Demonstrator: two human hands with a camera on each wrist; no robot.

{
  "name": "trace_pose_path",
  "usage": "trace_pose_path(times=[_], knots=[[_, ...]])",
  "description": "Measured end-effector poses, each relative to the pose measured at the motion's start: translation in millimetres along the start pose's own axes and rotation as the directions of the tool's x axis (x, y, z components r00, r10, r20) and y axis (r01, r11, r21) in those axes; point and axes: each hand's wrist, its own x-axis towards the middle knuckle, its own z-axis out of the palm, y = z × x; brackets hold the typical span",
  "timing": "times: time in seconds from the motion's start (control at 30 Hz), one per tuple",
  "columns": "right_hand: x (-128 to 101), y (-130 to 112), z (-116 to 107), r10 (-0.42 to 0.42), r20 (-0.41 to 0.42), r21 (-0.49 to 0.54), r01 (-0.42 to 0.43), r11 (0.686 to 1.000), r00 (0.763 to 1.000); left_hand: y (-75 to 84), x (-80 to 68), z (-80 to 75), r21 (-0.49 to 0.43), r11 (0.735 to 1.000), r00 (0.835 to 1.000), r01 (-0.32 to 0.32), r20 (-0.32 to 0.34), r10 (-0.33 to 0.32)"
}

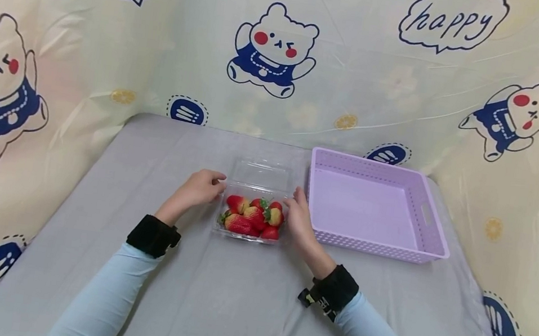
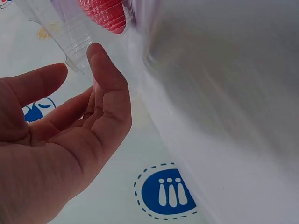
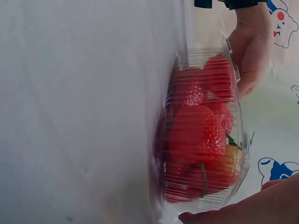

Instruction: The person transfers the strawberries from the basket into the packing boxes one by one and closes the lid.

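a: both hands are at the clear clamshell box [image 1: 252,211] of strawberries [image 1: 254,218], mid-counter [image 1: 231,299], lid folded back behind it.

b: left hand [image 1: 197,187] sits at the box's left rim, fingers relaxed and loosely spread. the wrist view shows an open palm, only fingertips near the plastic, nothing pinched.

a: right hand [image 1: 297,217] is along the right wall, fingers straight against it. that grip is a press, not a pinch.

b: there's the risk, i'd say. thin plastic flexes; squeeze from both sides and the walls could bow and bruise the fruit.

a: or lift on a flat press and it may slip, tip, and spill berries across the grey cloth.

b: the lilac basket [image 1: 429,251] sits just beside the right hand, so a wide swing could knock its wall.
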Motion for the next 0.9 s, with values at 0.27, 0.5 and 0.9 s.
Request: trace_pose_path(times=[0.27,0.5,0.9], knots=[[2.6,-3.1,-3.1,0.009,-0.008,0.006,-0.009,1.000,1.000,2.4,-1.6,2.7,-0.018,1.000,0.999,0.009,-0.035,-0.010],[0.5,-3.3,-3.5,0.023,-0.012,0.020,-0.023,1.000,1.000,-5.2,-1.1,8.4,-0.052,0.999,0.996,-0.006,-0.085,0.002],[1.3,-4.3,-1.1,0.016,-0.013,0.144,-0.014,0.989,1.000,-6.1,-0.9,8.0,-0.106,0.994,0.996,-0.008,-0.091,-0.001]])
